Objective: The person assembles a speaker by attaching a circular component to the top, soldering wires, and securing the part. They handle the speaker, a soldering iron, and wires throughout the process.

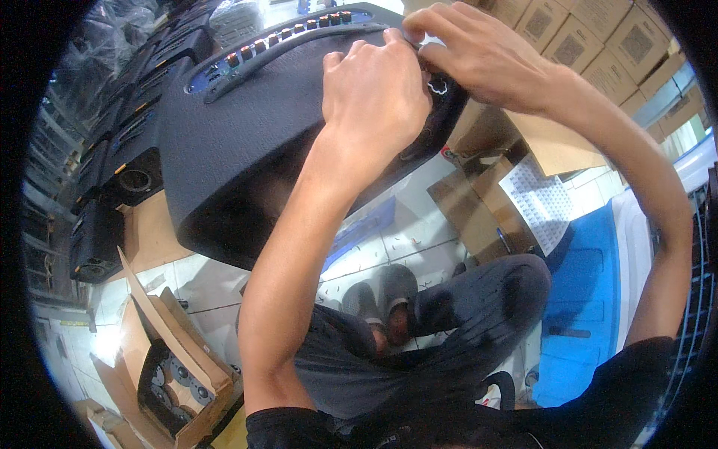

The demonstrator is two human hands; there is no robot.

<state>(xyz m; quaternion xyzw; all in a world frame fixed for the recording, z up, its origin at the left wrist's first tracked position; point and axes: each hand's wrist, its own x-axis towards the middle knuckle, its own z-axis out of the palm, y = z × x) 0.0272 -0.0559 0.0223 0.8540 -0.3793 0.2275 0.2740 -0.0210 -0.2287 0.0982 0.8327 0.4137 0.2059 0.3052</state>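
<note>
The person is sitting low over a tiled floor point(419, 224) with 1 big speaker cabinet point(239, 142) tipped up in front of them, its upper end leaning away and its lower edge hanging above their knees. The cabinet is a bulky box wrapped in dark grey, slightly fuzzy covering, with rounded corners. Along its top runs a curved blue control strip point(224, 71) carrying a row of small knobs with orange caps point(299, 30), and a long dark handle bar point(299, 46) arches just below that row.

Both hands are at the cabinet's upper right corner. The left hand point(374, 90) is curled into a loose fist against the covering, fingers folded tight over something I cannot make out. The right hand point(479, 52) comes in from the right, its fingertips pinched narrowly together at the edge, just touching the left hand's knuckles. A small white scalloped ring mark point(437, 87) shows on the cabinet between the 2 hands.

Off to the left, more dark speakers point(134, 161) stand in a row. An open cardboard box point(179, 359) sits at lower left, stacked cartons point(591, 37) rise at upper right, and a blue plastic crate point(583, 299) lies on the right.
</note>
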